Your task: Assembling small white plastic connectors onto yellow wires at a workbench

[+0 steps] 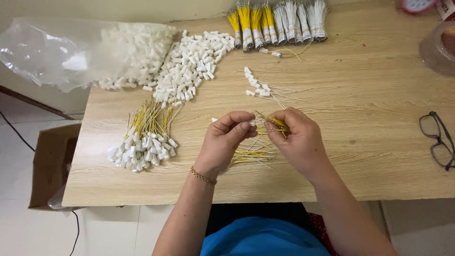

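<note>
- Wood-grain table (369, 118) fills the head view, pale and laminated, with the person's two forearms coming in from the bottom edge.
- Left hand (227, 137), a thin gold bracelet (203, 177) on its wrist, has thumb and fingertips pinched together on a small white connector (251, 122), held just above the table's middle.
- Right hand (296, 137) is closed on a bunch of thin yellow wires (277, 122), its fingertips meeting those of the left hand at the connector.
- Under both hands lies a loose spread of yellow wires (251, 154), flat on the table.
- Left of the hands sits a heap of finished pieces (142, 147): yellow wires with white connectors on their ends, the connectors bunched toward the near edge.
- Beyond the hands, a few white-tipped wires (263, 90) lie scattered.
- Farther back, a pile of loose white connectors (189, 66) spills from a clear plastic bag (61, 52) at the table's far left corner.
- Along the far edge, banded bundles of yellow and white wires (279, 21) lie side by side.
- At the right edge rest dark-framed glasses (438, 140), well apart from the hands; a clear round container (438, 47) sits behind them.
- On the floor to the left stands an open cardboard box (50, 161).
</note>
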